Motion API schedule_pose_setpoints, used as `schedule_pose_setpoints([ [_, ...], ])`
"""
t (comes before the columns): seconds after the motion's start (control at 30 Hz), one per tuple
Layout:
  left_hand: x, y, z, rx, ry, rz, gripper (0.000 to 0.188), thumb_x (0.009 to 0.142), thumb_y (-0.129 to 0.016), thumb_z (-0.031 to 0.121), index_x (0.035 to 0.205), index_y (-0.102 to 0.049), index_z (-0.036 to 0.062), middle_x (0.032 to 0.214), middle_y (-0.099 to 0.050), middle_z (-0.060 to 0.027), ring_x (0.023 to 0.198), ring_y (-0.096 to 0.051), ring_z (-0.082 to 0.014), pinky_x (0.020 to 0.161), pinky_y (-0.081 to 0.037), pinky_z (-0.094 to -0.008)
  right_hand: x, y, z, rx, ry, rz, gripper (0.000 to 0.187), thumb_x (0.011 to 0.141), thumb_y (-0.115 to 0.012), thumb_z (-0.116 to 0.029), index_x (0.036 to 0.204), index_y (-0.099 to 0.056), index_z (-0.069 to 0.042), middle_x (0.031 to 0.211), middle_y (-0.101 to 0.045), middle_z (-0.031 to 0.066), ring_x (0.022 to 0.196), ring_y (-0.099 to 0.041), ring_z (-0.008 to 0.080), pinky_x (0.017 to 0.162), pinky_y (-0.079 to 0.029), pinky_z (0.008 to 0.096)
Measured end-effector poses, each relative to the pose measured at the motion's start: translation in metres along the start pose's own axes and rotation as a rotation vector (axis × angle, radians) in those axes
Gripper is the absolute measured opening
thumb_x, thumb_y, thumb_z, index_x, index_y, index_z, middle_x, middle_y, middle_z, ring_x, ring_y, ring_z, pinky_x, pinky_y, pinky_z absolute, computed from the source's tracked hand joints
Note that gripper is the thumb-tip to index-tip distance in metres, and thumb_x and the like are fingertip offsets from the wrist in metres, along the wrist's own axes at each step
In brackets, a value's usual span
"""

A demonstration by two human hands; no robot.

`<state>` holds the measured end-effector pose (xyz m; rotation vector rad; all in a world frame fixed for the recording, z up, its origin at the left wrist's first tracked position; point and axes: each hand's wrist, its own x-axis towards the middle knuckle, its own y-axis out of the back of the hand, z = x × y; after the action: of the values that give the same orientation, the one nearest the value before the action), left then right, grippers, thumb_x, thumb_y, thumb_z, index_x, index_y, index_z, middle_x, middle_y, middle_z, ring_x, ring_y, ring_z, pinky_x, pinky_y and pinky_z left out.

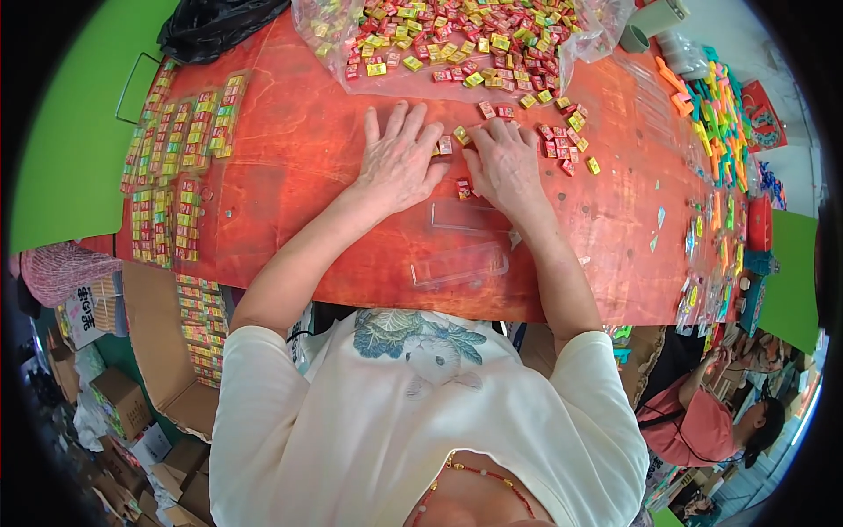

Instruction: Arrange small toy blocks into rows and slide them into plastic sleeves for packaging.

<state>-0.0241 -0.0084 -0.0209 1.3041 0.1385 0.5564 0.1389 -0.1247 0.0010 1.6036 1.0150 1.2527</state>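
Note:
My left hand [399, 162] lies on the red tabletop [299, 167] with its fingers spread. Beside its fingertips and thumb are a few tiny red and yellow boxes [445, 146], partly covered by the hand. My right hand [507, 167] rests just to the right, fingers bent but apart, palm down. A small yellow box [461, 135] touches or nearly touches its index finger, and a red box [464, 188] sits by its thumb. Nearer me lie two clear plastic trays [470, 216], one in front of the other. More loose boxes [558, 145] are scattered right of this hand.
A large heap of red and yellow boxes [465, 44] lies on clear plastic sheeting at the far side. Filled clear packs [189, 220] are lined up at the left. Colourful plastic pieces [720, 114] lie at the right. A person in a pink shirt [694, 426] is at lower right.

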Motion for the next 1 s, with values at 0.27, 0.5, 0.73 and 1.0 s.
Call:
schedule_pose_setpoints([
  [0.27,0.008,-0.005,0.008,-0.008,0.009,0.037,0.047,0.087,-0.069,0.032,0.126,-0.055,0.0095,0.146,-0.045,-0.019,0.141,-0.036,-0.0404,0.109,-0.02,-0.0713,-0.008,0.004,0.005,0.044,-0.076,0.093,0.027,0.086,-0.069,-0.019,0.111,-0.069,-0.008,0.094,-0.062,0.0087,0.093,-0.062,0.0284,0.087,-0.043,0.0435],
  [0.5,0.015,-0.009,0.014,0.011,0.004,0.016,0.043,0.088,-0.066,0.027,0.125,-0.056,0.009,0.142,-0.047,-0.0188,0.139,-0.039,-0.0401,0.109,-0.02,-0.0711,0.004,-0.002,0.009,-0.118,-0.086,0.086,0.021,0.085,-0.071,-0.02,0.104,-0.069,-0.01,0.093,-0.061,0.0077,0.09,-0.061,0.0268,0.084,-0.042,0.0433],
  [0.73,0.013,-0.014,0.01,-0.019,-0.013,0.074,0.038,0.085,-0.07,0.026,0.117,-0.057,0.0089,0.138,-0.049,-0.0194,0.136,-0.041,-0.0409,0.108,-0.021,-0.0733,0.003,-0.011,0.008,0.042,-0.058,0.088,0.02,0.087,-0.07,-0.018,0.105,-0.07,-0.01,0.092,-0.062,0.0076,0.091,-0.062,0.0266,0.083,-0.042,0.0435],
  [1.0,0.01,0.007,-0.001,-0.166,0.084,0.079,0.058,0.089,-0.068,0.034,0.138,-0.05,0.0091,0.144,-0.048,-0.0174,0.135,-0.044,-0.0359,0.108,-0.03,-0.0597,0.027,-0.017,0.039,-0.144,-0.067,0.164,0.019,0.091,-0.067,-0.022,0.108,-0.07,-0.013,0.092,-0.062,0.0072,0.091,-0.062,0.026,0.08,-0.042,0.0432],
])
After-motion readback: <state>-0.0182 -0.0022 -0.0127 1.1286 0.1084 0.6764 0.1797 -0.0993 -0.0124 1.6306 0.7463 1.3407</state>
